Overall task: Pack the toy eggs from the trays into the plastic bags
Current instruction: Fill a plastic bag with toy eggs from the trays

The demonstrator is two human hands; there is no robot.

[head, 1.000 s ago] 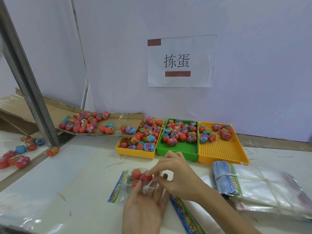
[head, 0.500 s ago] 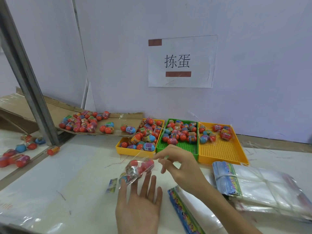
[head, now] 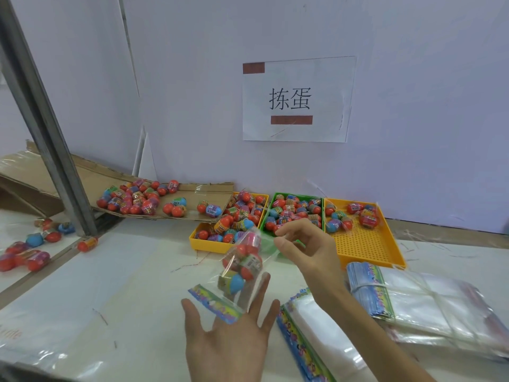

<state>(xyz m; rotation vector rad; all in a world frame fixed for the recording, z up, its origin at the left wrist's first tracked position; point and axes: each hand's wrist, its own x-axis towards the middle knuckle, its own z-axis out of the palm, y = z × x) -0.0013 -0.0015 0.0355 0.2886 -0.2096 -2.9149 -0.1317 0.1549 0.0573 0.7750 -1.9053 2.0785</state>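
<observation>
Two bare hands working above a white tabletop (head: 115, 271), right hand (head: 308, 248) pinching a clear plastic bag of red and blue toy eggs (head: 242, 267), left hand (head: 228, 343) lying flat-fingered underneath, touching its printed header, three plastic trays (head: 366, 246) of eggs sitting behind.

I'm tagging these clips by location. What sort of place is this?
Probably a small packing or sorting station in a workshop: three trays of toy eggs, bundled empty bags, and a paper sign taped to the plain wall.
</observation>
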